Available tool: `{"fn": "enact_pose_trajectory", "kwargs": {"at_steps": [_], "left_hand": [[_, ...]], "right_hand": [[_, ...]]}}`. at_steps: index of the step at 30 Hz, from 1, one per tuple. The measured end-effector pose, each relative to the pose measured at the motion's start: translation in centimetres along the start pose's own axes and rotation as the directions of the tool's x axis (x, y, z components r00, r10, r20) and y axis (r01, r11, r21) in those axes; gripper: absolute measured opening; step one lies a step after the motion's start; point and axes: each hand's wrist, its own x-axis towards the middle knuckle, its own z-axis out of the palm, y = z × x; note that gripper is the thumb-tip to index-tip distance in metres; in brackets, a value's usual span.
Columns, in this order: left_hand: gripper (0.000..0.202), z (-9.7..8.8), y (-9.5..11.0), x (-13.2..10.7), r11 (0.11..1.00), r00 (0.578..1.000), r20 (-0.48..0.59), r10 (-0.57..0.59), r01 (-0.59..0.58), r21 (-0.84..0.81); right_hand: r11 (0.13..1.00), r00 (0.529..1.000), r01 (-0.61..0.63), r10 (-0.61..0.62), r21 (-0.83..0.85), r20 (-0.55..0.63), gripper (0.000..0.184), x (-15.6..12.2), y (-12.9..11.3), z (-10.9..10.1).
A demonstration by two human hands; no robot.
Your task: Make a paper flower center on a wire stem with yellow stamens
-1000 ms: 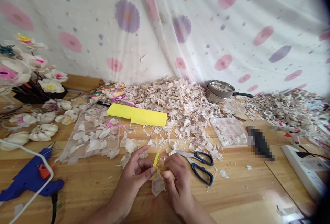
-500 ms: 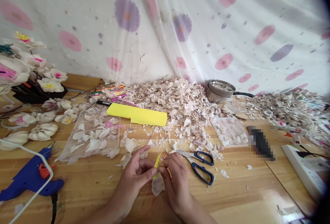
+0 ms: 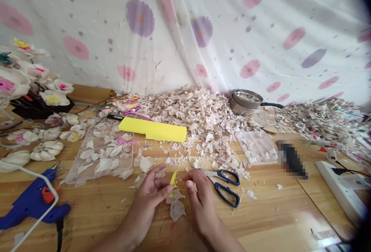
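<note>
Left hand (image 3: 151, 193) pinching a fringed yellow strip (image 3: 174, 178), petals just below it.
From where I stand, the strip is held upright over the table between left thumb and forefinger; the right hand (image 3: 201, 194) is beside it, fingers curled, thumb near the forefinger, and I can't tell whether it grips anything. A clear tray (image 3: 70, 171) to the left holds loose pale petals; a smaller compartment tray (image 3: 253, 138) on the right has flakes scattered in it. Metal pans (image 3: 240, 108) sit stacked behind, their contents unclear, and a black planter (image 3: 37, 109) bears white flowers. Blue-handled scissors (image 3: 228, 193) lie on the wooden table (image 3: 261, 221), near a yellow roll (image 3: 152, 129) and a great heap of papery flakes (image 3: 188, 109) against a flower-printed sheet (image 3: 179, 51).
</note>
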Motion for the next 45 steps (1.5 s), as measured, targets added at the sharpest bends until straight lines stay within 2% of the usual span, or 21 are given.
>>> {"fn": "enact_pose_trajectory", "kwargs": {"at_steps": [5, 13, 18, 21, 23, 26, 34, 41, 45], "left_hand": [[0.073, 0.0, 0.5, -0.1, 0.992, 0.999, 0.007, -0.047, 0.047, -0.114], [0.075, -0.2, 0.1, 0.2, 0.995, 0.999, 0.001, -0.048, 0.048, -0.085], [0.072, -0.3, -0.2, 0.2, 0.999, 0.999, 0.036, -0.03, 0.03, -0.021], [0.072, -0.4, -0.1, 0.2, 0.999, 1.0, 0.019, -0.017, 0.018, -0.031], [0.073, -0.4, 0.0, 0.3, 0.999, 1.0, -0.005, -0.01, 0.01, -0.042], [0.074, -0.4, 0.2, 0.3, 0.998, 1.0, -0.025, -0.009, 0.007, -0.055], [0.072, -0.3, 0.1, 0.3, 0.997, 1.0, 0.009, -0.028, 0.029, -0.07], [0.073, -0.6, -0.1, 0.4, 1.0, 1.0, 0.017, 0.016, -0.016, 0.004], [0.073, -0.6, -0.1, 0.2, 0.997, 0.998, 0.029, 0.047, -0.049, 0.065]], "right_hand": [[0.99, 0.989, -0.055, 0.035, 0.133, 0.146, 0.03, 0.0, -0.1, 0.4], [0.98, 0.985, -0.137, 0.119, 0.142, 0.127, 0.024, -0.1, -0.1, 0.7], [0.979, 0.988, -0.128, 0.113, 0.157, 0.105, 0.026, -0.3, 0.1, 0.8], [0.971, 0.982, -0.149, 0.124, 0.188, 0.14, 0.027, -0.3, 0.2, 0.8], [0.967, 0.978, -0.159, 0.126, 0.201, 0.164, 0.021, -0.2, 0.2, 0.8], [0.973, 0.983, -0.139, 0.113, 0.184, 0.147, 0.011, -0.2, 0.2, 0.9], [0.995, 0.998, 0.024, -0.029, 0.101, 0.052, 0.012, -0.2, 0.2, 0.9], [0.996, 0.996, 0.035, -0.042, 0.084, 0.082, 0.005, -0.3, -0.5, 0.5], [0.997, 0.995, 0.044, -0.05, 0.065, 0.083, 0.008, -0.3, -0.4, 0.4]]}}
